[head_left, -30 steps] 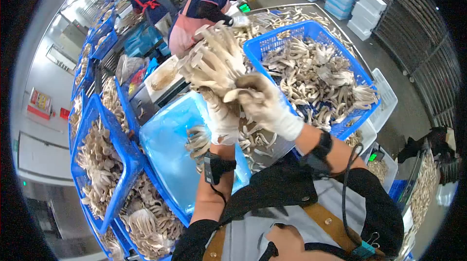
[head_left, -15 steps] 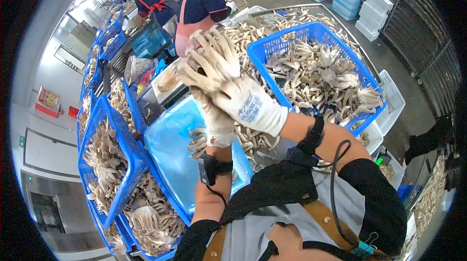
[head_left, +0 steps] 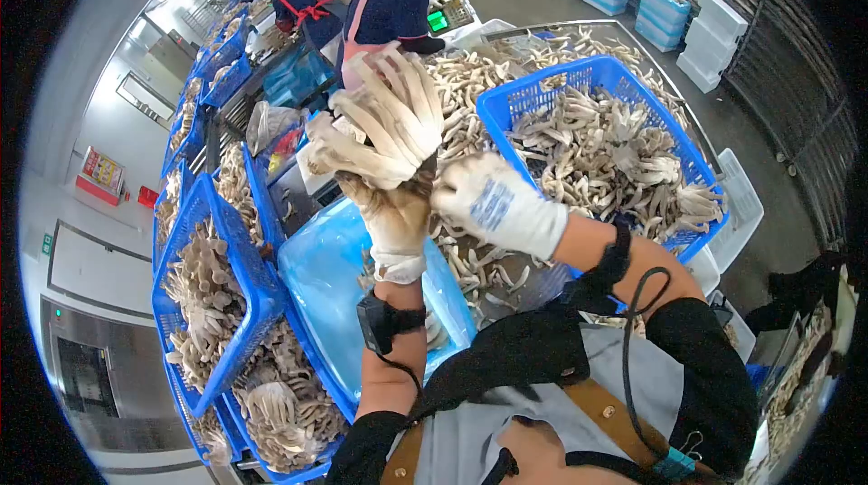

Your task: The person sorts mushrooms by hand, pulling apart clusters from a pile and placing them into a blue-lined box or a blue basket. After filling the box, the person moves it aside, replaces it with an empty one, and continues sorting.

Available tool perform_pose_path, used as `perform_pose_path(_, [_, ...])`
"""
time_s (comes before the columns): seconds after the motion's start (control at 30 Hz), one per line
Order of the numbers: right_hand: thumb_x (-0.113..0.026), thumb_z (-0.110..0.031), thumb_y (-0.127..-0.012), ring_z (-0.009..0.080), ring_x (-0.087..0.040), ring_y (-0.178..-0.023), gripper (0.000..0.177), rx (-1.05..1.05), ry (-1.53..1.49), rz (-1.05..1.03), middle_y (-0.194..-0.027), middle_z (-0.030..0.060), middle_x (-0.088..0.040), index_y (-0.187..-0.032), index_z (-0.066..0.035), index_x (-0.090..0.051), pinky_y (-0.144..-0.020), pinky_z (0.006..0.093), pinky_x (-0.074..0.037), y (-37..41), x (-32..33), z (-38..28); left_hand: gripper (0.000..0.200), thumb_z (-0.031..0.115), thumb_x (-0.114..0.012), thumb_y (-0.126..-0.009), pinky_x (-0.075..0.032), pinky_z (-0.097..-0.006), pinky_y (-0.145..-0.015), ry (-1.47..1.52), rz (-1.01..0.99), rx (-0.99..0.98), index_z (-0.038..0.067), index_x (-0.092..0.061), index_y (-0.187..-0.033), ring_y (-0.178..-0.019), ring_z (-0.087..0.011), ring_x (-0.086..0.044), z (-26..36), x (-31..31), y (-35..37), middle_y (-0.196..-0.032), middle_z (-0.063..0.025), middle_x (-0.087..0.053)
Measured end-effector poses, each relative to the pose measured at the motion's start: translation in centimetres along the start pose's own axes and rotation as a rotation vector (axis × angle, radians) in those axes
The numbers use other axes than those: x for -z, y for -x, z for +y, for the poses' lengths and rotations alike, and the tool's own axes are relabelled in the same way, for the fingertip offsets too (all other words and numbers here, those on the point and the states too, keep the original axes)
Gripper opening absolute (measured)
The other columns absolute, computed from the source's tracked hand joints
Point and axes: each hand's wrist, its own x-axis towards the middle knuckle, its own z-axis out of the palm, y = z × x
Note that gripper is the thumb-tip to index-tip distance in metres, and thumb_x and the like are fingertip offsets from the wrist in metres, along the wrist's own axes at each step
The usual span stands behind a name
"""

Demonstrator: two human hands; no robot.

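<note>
A cluster of long-stemmed mushrooms (head_left: 393, 128) stands fanned out, caps up, in my gloved left hand (head_left: 391, 214), which is closed around its base. Just right of that base is my gloved right hand (head_left: 493, 200), its fingers curled in and slightly blurred. I cannot tell whether something is in them. Beneath my left hand lies a container lined with blue plastic film (head_left: 330, 259), with some mushrooms partly hidden inside. To the right, a blue basket (head_left: 579, 74) holds a heap of loose mushrooms and small clusters (head_left: 615, 155).
Blue crates (head_left: 262, 291) full of mushroom clusters are stacked at the left. Loose mushrooms (head_left: 470, 78) cover the metal table behind my hands. A co-worker in a pink apron (head_left: 389, 6) stands ahead beside a scale with a green display (head_left: 438, 21). White foam boxes (head_left: 710, 42) stand on the floor.
My right hand has moved off the cluster to the right, and its fingers have curled. My left hand still grips the cluster, now more upright. The view has shifted slightly.
</note>
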Motion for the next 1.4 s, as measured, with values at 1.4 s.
perform_pose_path(1.4, [-0.063,-0.016,-0.088,0.0160,-0.054,-0.110,0.045,-0.559,-1.496,0.286,-0.120,0.0128,-0.060,-0.125,0.008,-0.051,-0.098,0.0311,-0.041,0.0,-0.9,4.0,0.080,0.067,-0.048,-0.086,-0.036,-0.0530,-0.109,0.105,-0.022,0.133,0.018,-0.032,-0.148,-0.134,-0.0303,-0.039,-1.4,6.4,1.4,-0.150,-0.0048,-0.037])
